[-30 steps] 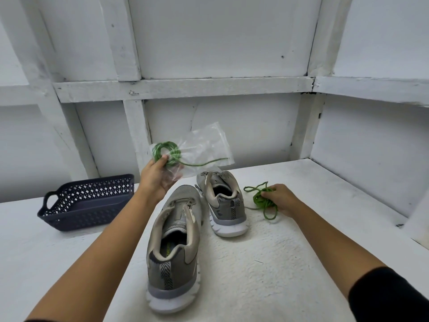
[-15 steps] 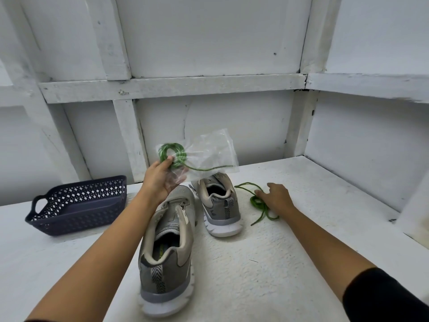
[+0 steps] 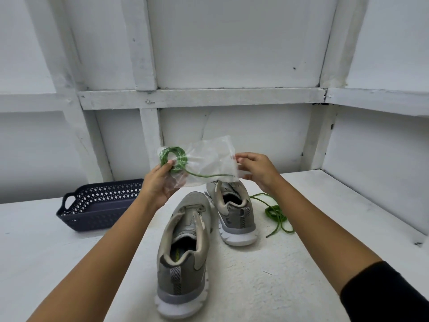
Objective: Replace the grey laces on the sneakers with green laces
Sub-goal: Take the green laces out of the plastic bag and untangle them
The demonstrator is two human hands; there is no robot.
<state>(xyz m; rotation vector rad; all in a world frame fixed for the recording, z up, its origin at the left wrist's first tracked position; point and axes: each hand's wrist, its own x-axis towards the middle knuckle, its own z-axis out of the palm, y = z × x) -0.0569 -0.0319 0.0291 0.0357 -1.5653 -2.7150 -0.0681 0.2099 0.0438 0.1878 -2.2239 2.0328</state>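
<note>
Two grey sneakers without laces stand on the white table, the near one (image 3: 183, 252) in the middle and the far one (image 3: 233, 212) just beyond it to the right. My left hand (image 3: 159, 184) holds up a clear plastic bag (image 3: 209, 162) with a coiled green lace (image 3: 173, 158) inside, its tail running along the bag's lower edge. My right hand (image 3: 255, 169) pinches the bag's right edge. A second green lace (image 3: 276, 213) lies loose on the table right of the far sneaker.
A dark blue perforated basket (image 3: 99, 205) sits on the table at the left. White framed walls close the back and right side. The table's right edge (image 3: 415, 238) lies near the wall.
My right hand let go of the loose green lace on the table and rose to pinch the bag's right edge. The left hand kept holding the bag up.
</note>
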